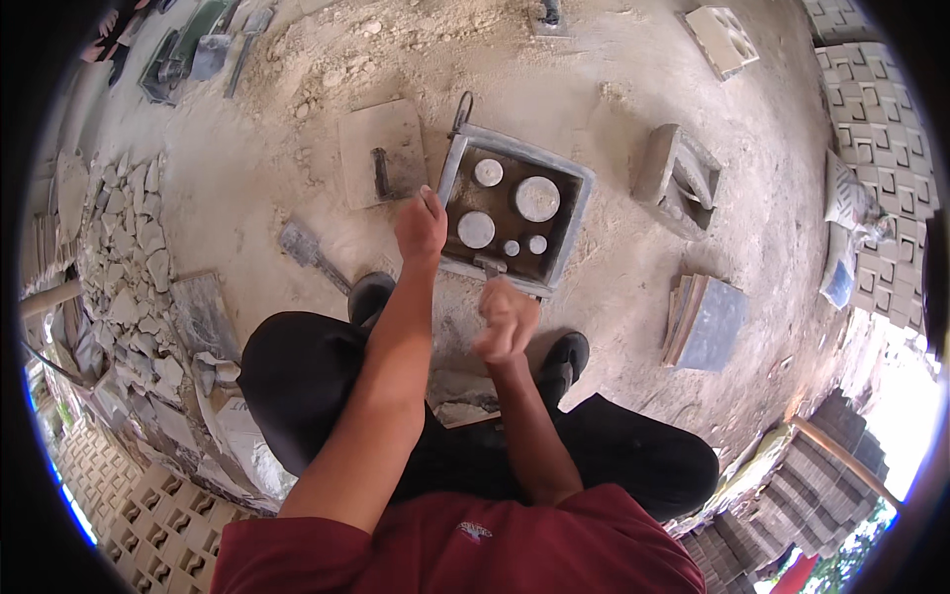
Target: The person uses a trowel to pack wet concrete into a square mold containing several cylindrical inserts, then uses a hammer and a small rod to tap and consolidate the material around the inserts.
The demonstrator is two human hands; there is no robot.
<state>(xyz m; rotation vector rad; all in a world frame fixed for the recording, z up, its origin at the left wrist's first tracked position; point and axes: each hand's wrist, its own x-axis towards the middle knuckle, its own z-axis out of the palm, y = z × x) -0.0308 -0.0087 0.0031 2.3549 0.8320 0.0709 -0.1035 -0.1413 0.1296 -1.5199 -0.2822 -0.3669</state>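
A square grey metal mould (584,213) lies on the ground before me, turned slightly. Several round pale discs of different sizes, among them a large disc (536,199), sit on its brown inside. My left hand (422,228) is closed at the mould's left side; what its fingers grip is hidden. My right hand (509,319) is a fist just in front of the near edge, slightly blurred. From it a small hammer-like tool (490,265) with a grey head reaches over that edge; the fingers hide its handle. A wire loop (463,111) stands out from the far left corner.
Beyond my left hand lies a flat board with a handle (361,134). A trowel (307,247) rests nearer my left foot. To the right are a hollow block mould (683,178) and leaning tiles (714,322). Broken pieces (129,257) are piled left, stacked blocks (871,129) far right.
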